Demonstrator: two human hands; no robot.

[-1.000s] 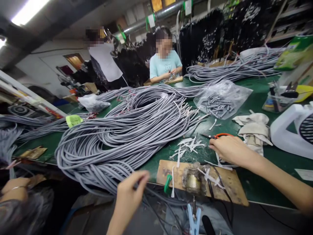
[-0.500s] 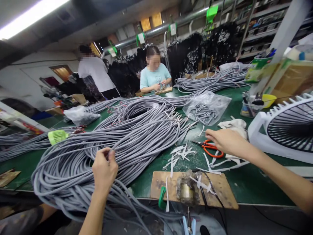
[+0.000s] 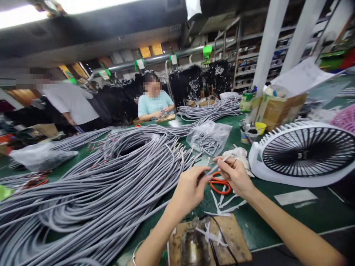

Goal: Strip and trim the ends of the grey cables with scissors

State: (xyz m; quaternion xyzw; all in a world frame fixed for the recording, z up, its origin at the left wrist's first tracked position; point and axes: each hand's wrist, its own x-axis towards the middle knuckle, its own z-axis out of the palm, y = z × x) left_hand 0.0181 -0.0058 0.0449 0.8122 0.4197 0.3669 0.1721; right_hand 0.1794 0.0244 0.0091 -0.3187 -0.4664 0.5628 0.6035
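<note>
Close together above the bench, my two hands grip a short stretch of grey cable (image 3: 213,170). My left hand (image 3: 192,186) is closed around it. In my right hand (image 3: 235,175), the thumb and fingers pinch its whitish end. Just below the hands lie orange-handled scissors (image 3: 223,191), their blades mostly hidden. A large coil of grey cables (image 3: 111,188) spreads over the left of the bench, its pale stripped ends pointing towards my hands. White strips (image 3: 222,207) are scattered under my right wrist.
A wooden board (image 3: 235,236) with a metal pot (image 3: 192,245) sits at the front edge. To the right stands a white fan (image 3: 256,166). Beyond my hands are a bag of short grey pieces (image 3: 209,136) and a white cloth (image 3: 242,155). A co-worker (image 3: 155,101) sits opposite.
My left hand has moved right, from over the coil to beside my right hand. A cable end now spans both hands. The view has turned right.
</note>
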